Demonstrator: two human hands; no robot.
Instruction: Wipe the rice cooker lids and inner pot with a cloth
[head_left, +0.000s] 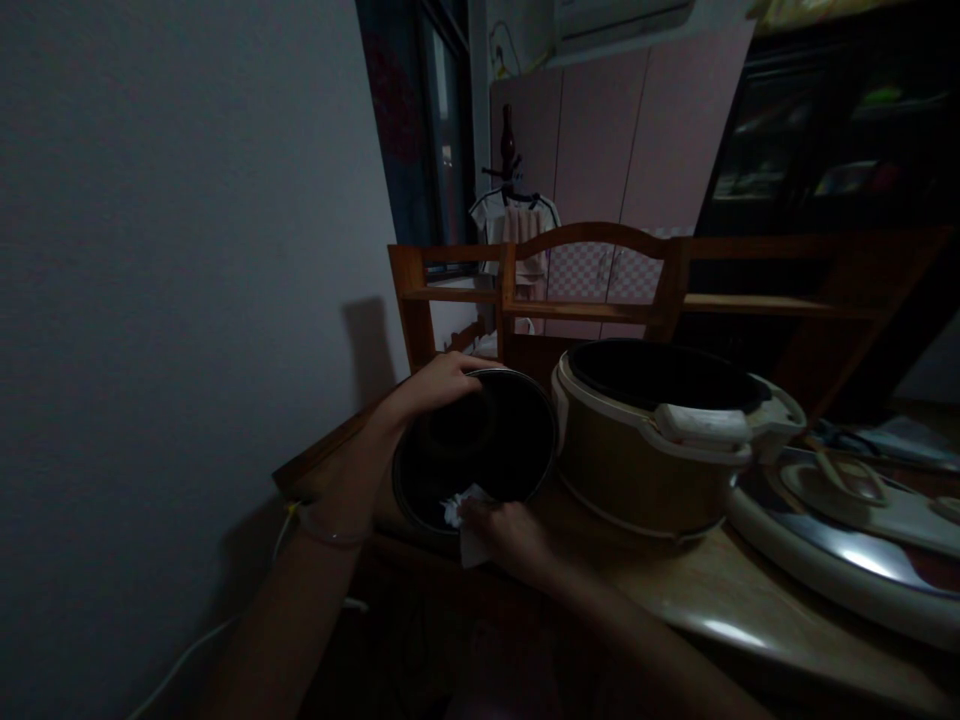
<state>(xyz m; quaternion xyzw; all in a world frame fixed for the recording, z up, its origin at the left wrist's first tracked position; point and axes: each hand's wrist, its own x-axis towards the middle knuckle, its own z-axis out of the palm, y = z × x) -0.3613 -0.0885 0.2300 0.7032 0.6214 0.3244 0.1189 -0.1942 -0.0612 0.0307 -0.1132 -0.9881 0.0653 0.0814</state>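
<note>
A dark, round cooker inner pot (510, 440) is tipped on its side, its mouth facing me. My left hand (442, 385) grips the upper left of its rim, fingers lying over the edge. At the lower rim, my right hand (510, 535) is closed around a crumpled white tissue (469, 505), part of which hangs outside the pot. The tissue touches the inside of the pot near the rim. Just right of the pot stands the cream and brown cooker body (637, 470), upright with its top uncovered.
The cooker lid (847, 540) lies on the wooden table (720, 600) at the right. A wooden shelf rack (592, 310) runs along the back. The wall (187, 250) is close on the left, with a white cable (187, 655) below.
</note>
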